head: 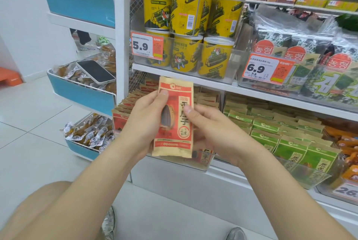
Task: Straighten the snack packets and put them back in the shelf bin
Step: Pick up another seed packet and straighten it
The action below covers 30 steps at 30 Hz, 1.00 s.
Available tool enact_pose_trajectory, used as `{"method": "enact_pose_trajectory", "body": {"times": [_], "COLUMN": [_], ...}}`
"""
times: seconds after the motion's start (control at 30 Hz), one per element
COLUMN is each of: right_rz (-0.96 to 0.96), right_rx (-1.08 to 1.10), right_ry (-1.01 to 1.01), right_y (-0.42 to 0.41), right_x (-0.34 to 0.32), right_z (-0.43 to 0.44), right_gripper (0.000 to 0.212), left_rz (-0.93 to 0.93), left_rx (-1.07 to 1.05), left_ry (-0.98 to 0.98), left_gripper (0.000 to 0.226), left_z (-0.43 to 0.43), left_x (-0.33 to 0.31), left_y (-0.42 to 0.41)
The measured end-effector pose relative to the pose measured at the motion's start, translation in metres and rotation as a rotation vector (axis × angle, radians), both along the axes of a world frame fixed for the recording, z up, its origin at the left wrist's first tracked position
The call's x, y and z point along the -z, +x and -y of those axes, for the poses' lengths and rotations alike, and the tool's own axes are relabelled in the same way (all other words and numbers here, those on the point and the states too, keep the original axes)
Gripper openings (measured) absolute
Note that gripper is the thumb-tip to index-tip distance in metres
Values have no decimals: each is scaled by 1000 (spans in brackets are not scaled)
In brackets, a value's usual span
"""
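A red and tan sunflower-seed packet [177, 123] stands upright in front of the lower shelf, held between both hands. My left hand [144, 121] grips its left edge, thumb on the front near the top. My right hand [212, 131] holds the right edge, thumb on the front face. Behind the packet, a clear shelf bin [201, 164] holds several matching red packets [126, 109] in rows. The packet and my hands hide the bin's middle.
Green packets [286, 142] fill the neighbouring bin to the right. Yellow snack tubs [186, 32] and seaweed packs [313, 69] sit on the shelf above. At left, a blue-fronted rack [83, 94] carries wrapped snacks and a phone [95, 72]. My knees and shoes are below.
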State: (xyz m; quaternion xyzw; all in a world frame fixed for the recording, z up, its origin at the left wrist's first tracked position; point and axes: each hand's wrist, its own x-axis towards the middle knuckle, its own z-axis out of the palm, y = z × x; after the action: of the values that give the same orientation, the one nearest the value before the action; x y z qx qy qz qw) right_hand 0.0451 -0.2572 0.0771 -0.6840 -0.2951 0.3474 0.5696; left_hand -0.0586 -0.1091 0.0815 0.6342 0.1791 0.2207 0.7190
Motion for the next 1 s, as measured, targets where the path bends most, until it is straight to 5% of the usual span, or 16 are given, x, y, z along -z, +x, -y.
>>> {"method": "enact_pose_trajectory", "body": {"times": [0.17,0.47,0.67,0.73,0.87,1.0], "right_rz": [79,750,891,947,983,1051], "right_rx": [-153,84,250,360,566,525], "right_ry": [-88,-308,-29,100,317,219], "right_y": [-1,4,25,31,46,67], "right_x": [3,8,7,4,-3,9], "right_z": [-3,-33,-55,-61,-67,-86], "right_gripper": [28,41,34,18,15,17], "left_rz": [11,60,131,101,-206,-449], "left_rx": [-173,-218,15,-20,-174,42], "left_ry": [-18,-326,-137,59,866,1124], "left_gripper": [33,34,42,45,30,28], "left_z": [-17,-46,-54,-64,-95,-109], "left_x": [-2,-5,-8,-4,14,28], "left_y": [8,23,32,37,45,46]}}
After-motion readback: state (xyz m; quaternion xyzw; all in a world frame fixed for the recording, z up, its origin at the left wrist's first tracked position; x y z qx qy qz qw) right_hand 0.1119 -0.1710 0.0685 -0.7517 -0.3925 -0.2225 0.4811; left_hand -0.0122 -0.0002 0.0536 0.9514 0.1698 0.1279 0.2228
